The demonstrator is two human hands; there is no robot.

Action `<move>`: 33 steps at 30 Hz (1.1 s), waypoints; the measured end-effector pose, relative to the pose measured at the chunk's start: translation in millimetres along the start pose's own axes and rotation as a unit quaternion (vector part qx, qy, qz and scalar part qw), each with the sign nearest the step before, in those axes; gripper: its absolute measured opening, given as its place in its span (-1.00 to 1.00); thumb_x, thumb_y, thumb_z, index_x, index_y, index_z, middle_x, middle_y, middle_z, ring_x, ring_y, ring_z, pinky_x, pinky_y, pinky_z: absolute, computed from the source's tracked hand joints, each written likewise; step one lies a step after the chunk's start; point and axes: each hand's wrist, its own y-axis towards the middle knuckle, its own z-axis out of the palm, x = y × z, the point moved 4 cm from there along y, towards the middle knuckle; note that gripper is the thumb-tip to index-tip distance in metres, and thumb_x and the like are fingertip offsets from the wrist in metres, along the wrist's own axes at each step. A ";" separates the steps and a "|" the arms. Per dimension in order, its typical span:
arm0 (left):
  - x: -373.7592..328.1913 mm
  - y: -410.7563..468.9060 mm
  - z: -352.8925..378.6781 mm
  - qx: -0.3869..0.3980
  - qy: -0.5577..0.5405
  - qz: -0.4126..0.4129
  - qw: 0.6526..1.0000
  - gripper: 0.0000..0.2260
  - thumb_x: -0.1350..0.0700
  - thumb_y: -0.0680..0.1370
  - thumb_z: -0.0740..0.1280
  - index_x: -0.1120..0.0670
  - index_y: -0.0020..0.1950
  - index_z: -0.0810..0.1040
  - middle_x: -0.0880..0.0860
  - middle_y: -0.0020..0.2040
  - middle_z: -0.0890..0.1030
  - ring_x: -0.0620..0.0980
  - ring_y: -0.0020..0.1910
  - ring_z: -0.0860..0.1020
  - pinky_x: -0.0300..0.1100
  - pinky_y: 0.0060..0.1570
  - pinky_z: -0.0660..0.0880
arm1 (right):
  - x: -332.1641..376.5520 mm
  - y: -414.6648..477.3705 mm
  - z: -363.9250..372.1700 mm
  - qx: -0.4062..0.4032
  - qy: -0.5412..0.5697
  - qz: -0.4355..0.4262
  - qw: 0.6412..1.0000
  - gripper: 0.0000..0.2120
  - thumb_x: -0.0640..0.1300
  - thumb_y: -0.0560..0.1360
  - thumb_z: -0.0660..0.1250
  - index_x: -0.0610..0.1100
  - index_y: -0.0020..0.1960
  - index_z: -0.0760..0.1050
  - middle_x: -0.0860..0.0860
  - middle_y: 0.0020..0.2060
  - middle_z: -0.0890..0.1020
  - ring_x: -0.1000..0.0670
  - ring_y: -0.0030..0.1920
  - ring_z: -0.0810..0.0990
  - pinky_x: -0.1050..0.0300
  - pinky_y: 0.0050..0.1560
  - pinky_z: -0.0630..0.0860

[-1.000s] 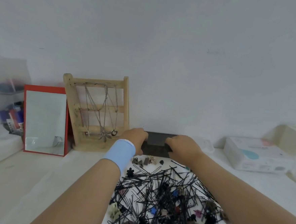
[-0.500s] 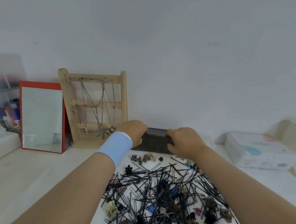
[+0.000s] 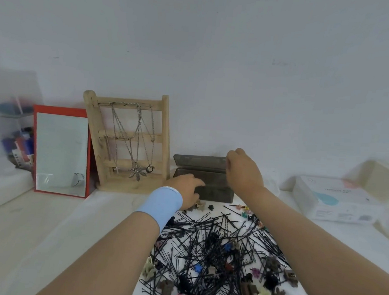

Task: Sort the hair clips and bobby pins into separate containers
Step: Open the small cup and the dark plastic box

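**Box opened at the back of the bench, nothing sorted yet**

Your right hand [image 3: 244, 171] has its fingers curled round the right end of the lid [image 3: 199, 161], pinching it and holding it tipped up and back toward the wall. Your left hand [image 3: 186, 188] lies against the front left of the dark box [image 3: 215, 191], fingers fairly straight and pressing rather than gripping. That looks like bracing, so the light box does not slide or tip while the lid swings on its hinge.

The box sits at the back edge of the bench [image 3: 33, 228], just right of the wooden necklace rack [image 3: 129, 140], close enough to reach from the pile. Whether anything lies inside it cannot be told.

The bobby pins [image 3: 205, 240] lie in a tangled heap toward the near edge, on a white sheet, with the small hair clips [image 3: 269, 279] mixed through and scattered round them. A few clips lie just in front of the box, under your left hand.

A red-framed mirror [image 3: 61, 151] leans at the back left; a white carton [image 3: 337, 201] stands at the back right.
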 end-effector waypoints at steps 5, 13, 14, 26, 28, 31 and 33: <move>0.2 -2.1 -8.0 -0.014 -0.030 0.000 0.999 -0.73 0.00 0.63 0.22 -0.11 0.31 0.56 -0.03 0.32 0.48 0.05 0.25 0.49 -0.04 0.24 0.46 | -4.8 -9.5 8.2 0.085 -0.053 -0.056 0.993 -0.47 -0.18 0.49 0.36 -0.09 0.44 0.34 -0.11 0.37 0.35 -0.18 0.27 0.46 -0.05 0.27 0.43; 5.0 -6.6 -12.0 -0.096 -0.073 -0.005 0.993 -0.76 0.04 0.65 0.20 -0.08 0.23 0.61 -0.06 0.27 0.56 0.01 0.22 0.52 -0.01 0.25 0.47 | -5.0 -25.7 21.8 0.171 -0.091 -0.077 0.978 -0.43 -0.14 0.59 0.25 -0.04 0.56 0.20 -0.14 0.60 0.00 -0.15 0.57 0.07 -0.13 0.52 0.14; 10.2 -6.8 -13.9 -0.130 -0.076 -0.015 0.988 -0.76 0.05 0.64 0.23 -0.08 0.27 0.58 -0.03 0.31 0.52 0.02 0.28 0.46 -0.02 0.29 0.43 | -4.9 -25.7 20.3 0.166 -0.090 -0.077 0.979 -0.44 -0.14 0.58 0.26 -0.04 0.56 0.22 -0.14 0.58 0.06 -0.16 0.55 0.11 -0.12 0.51 0.15; 17.8 2.1 1.1 -0.005 -0.044 -0.045 0.998 -0.50 -0.03 0.67 0.11 -0.05 0.60 0.07 0.01 0.59 0.15 0.09 0.57 0.08 0.06 0.53 0.05 | -11.3 -33.9 17.5 0.194 -0.046 -0.071 0.977 -0.53 0.01 0.66 0.12 -0.03 0.55 0.24 -0.08 0.58 0.13 -0.10 0.57 0.07 -0.14 0.53 0.09; 14.4 -4.2 -12.5 -0.082 -0.074 -0.036 0.993 -0.58 0.00 0.65 0.18 -0.05 0.52 0.28 0.01 0.51 0.32 0.09 0.51 0.19 0.01 0.48 0.14 | -1.9 -34.4 4.5 0.118 -0.005 -0.075 0.990 -0.63 -0.02 0.64 0.19 -0.02 0.42 0.41 -0.08 0.40 0.40 -0.12 0.42 0.33 -0.07 0.41 0.29; 8.5 -19.6 -27.2 -0.166 -0.144 -0.012 0.975 -0.82 0.06 0.61 0.25 -0.10 0.18 0.55 -0.07 0.20 0.53 -0.02 0.24 0.45 -0.08 0.31 0.37 | 19.2 -42.0 -10.3 0.075 0.024 -0.106 0.991 -0.81 -0.07 0.60 0.23 -0.01 0.13 0.58 0.03 0.03 0.61 -0.03 0.06 0.56 0.04 0.07 0.52; 3.4 -30.3 -27.1 -0.145 -0.175 -0.006 0.974 -0.89 0.07 0.59 0.28 -0.12 0.01 0.57 -0.12 0.05 0.58 -0.08 0.05 0.55 -0.09 0.15 0.50 | 34.5 -50.4 -8.4 0.143 0.002 -0.135 0.980 -0.80 -0.06 0.58 0.23 0.02 0.09 0.61 0.07 -0.08 0.68 0.00 -0.08 0.62 0.05 -0.05 0.59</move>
